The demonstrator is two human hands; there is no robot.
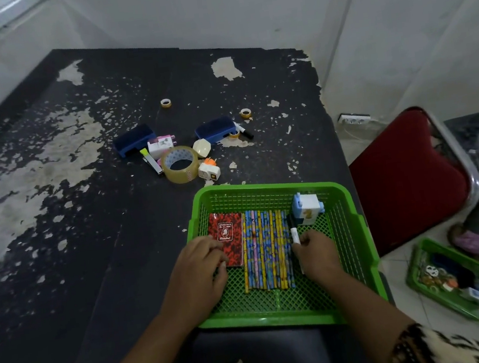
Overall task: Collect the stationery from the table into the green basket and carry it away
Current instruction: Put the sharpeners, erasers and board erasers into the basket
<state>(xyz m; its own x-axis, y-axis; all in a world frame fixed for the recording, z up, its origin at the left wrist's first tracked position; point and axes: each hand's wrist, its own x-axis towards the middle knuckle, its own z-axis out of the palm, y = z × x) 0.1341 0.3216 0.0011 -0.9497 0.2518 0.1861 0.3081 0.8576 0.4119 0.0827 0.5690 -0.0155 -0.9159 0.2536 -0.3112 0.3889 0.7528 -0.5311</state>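
Pinching a white cylindrical marker (295, 235) in the curled fingers of the right hand (318, 254), at four o'clock inside the rectangular green plastic lattice basket (266, 187). Resting relaxed left hand (197, 275) fingers on the near corner of a glossy red card-covered notebook (227, 234), at nine o'clock in the same basket. Between them, a tight row of slim patterned pencils (267, 250); at one o'clock, a boxy blue-and-white plastic cube (307, 207). Basket at six o'clock on the flaking black table (90, 262). Beyond the rim at twelve o'clock: a wide clear tape roll (180, 164), two blue oblong blocks (135, 138).
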